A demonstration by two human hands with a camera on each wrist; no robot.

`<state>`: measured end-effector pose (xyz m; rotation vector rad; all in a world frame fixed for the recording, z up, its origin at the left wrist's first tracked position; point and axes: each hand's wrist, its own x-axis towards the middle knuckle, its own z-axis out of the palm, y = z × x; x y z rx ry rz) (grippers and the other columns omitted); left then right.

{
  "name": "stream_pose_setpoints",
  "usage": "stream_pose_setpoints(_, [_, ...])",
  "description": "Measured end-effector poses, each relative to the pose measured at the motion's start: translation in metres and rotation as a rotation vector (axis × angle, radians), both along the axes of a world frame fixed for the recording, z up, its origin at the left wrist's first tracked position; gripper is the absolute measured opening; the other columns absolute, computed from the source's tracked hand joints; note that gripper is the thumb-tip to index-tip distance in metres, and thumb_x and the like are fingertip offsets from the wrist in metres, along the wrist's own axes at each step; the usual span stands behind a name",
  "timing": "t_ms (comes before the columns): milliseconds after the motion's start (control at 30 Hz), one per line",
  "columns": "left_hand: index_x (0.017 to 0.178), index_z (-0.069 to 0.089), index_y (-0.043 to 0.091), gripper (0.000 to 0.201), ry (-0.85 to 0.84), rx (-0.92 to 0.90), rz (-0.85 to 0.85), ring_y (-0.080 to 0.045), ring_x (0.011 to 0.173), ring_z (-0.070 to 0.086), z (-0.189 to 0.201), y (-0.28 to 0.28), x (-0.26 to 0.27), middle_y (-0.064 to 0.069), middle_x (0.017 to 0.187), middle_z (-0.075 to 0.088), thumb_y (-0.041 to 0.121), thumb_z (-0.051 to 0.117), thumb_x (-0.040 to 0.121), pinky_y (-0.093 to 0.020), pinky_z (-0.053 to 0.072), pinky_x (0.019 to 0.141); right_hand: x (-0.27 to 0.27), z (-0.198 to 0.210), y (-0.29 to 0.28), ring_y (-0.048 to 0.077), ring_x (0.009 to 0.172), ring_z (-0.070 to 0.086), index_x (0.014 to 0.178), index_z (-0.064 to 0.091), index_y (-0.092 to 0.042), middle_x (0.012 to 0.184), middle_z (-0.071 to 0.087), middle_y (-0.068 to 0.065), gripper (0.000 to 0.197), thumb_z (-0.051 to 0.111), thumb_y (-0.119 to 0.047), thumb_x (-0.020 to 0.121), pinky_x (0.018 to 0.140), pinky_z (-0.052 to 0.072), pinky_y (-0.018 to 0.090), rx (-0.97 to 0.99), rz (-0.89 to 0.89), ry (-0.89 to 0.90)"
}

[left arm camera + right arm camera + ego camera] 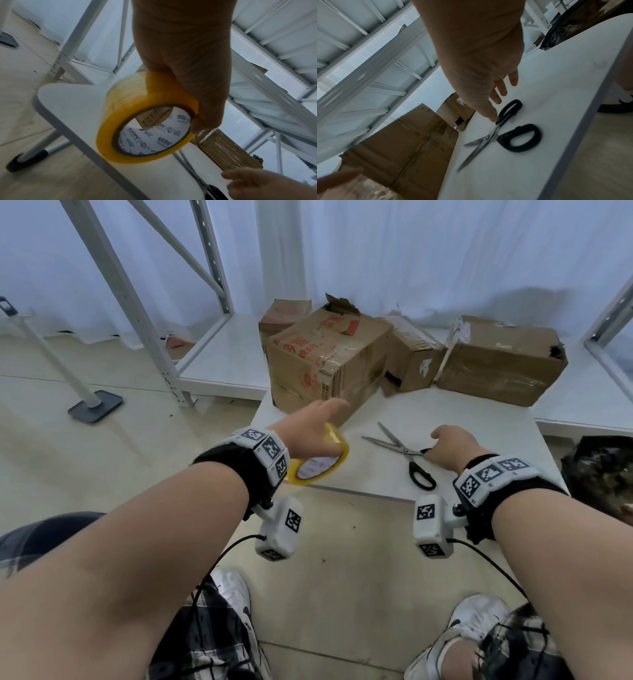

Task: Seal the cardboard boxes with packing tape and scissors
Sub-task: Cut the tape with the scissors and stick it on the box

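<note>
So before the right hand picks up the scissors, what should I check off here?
1. Tape roll held by left hand: ok.
2. Scissors flat on the table, blades apart: ok.
3. Right hand has a grip on a handle: not ok, only a fingertip reaches it.
4. Printed box within reach on the table: ok.
5. Free tape end found: cannot tell.

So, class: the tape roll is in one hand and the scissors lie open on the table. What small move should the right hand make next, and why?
Probably curl the right hand round the black handles of the scissors and lift them. Its fingers are straight, one fingertip just touching a handle, so it has no grip yet, while the left hand already holds the tape roll above the table.
</note>
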<state>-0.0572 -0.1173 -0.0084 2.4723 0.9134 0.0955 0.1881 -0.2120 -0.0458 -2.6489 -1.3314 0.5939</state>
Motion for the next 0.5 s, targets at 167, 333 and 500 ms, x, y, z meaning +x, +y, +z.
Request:
stream_pose_setpoints(167, [0.15, 0.019, 0.023, 0.092, 0.003, 0.155, -0.152, -0.021, 0.103, 0.054, -0.004, -0.018, 0.031, -0.007, 0.133, 0.035, 0.041, 0.074, 0.079, -0.028, 0.046, 0.09, -0.011, 0.026, 0.017, 0.029, 0.122, 0.048, 0.131, 0.052, -0.008, 0.132, 0.053, 0.015, 0.039, 0.055, -0.018, 0.093, 0.097, 0.037, 0.03, 0.277, 0.115, 0.078])
stream_pose_setpoints(333, [0.149, 0.02, 0.021, 0.095, 0.339, 0.417, -0.448, -0.026, 0.097, 0.054, -0.015, -0.015, 0.045, -0.01, 0.129, 0.034, 0.044, 0.075, 0.076, -0.033, 0.046, 0.086, -0.026, 0.055, 0.033, 0.024, 0.116, 0.053, 0.128, 0.054, -0.009, 0.124, 0.058, 0.01, 0.037, 0.056, -0.019, 0.093, 0.09, 0.035, 0.025, 0.385, 0.331, 0.054])
stream_pose_setpoints(500, [0.149, 0.021, 0.024, 0.086, 0.419, 0.354, -0.476, -0.023, 0.097, 0.051, -0.012, -0.01, 0.034, -0.01, 0.134, 0.03, 0.036, 0.073, 0.082, -0.034, 0.046, 0.087, -0.041, 0.064, 0.049, 0.017, 0.106, 0.051, 0.134, 0.05, -0.01, 0.128, 0.054, 0.011, 0.042, 0.057, -0.016, 0.092, 0.096, 0.036, 0.025, 0.463, 0.442, 0.069])
